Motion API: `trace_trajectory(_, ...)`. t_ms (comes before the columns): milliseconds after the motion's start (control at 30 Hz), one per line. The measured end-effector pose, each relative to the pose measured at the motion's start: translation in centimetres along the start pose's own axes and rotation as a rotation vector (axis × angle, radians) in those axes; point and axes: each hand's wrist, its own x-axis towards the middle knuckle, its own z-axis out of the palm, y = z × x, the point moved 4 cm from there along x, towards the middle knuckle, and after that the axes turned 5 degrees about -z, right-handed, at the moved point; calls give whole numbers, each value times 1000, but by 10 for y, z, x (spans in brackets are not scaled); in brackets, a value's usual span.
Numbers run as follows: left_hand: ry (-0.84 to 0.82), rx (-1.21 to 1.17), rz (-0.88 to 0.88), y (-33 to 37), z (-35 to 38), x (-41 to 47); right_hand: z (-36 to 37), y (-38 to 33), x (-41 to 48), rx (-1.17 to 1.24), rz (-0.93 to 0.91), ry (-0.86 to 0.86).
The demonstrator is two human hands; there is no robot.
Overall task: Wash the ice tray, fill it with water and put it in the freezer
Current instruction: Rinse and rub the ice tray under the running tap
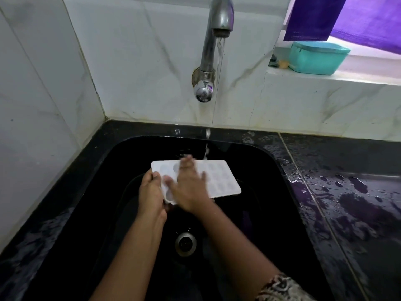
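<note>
1. Head view: the white ice tray point(221, 181) is held over the black sink point(272, 164), just in front of the water stream point(220, 51) that runs from the tap point(219, 18).
2. The left hand point(150, 190) grips the tray's left edge, fingers curled round it.
3. The right hand point(191, 187), blurred, lies flat on the tray's top with its fingers spread and grasps nothing.
4. The drain point(186, 244) sits below the forearms; the counter point(358, 192) to the right is wet.
</note>
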Motion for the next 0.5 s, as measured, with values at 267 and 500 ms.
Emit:
trace_trajectory(267,38,-9,-6,7,-8,4,-12,24,-4,-112,-222,-31)
trace_trajectory(500,61,54,-36,8,-13,3,-45,109,-22,271,511,106)
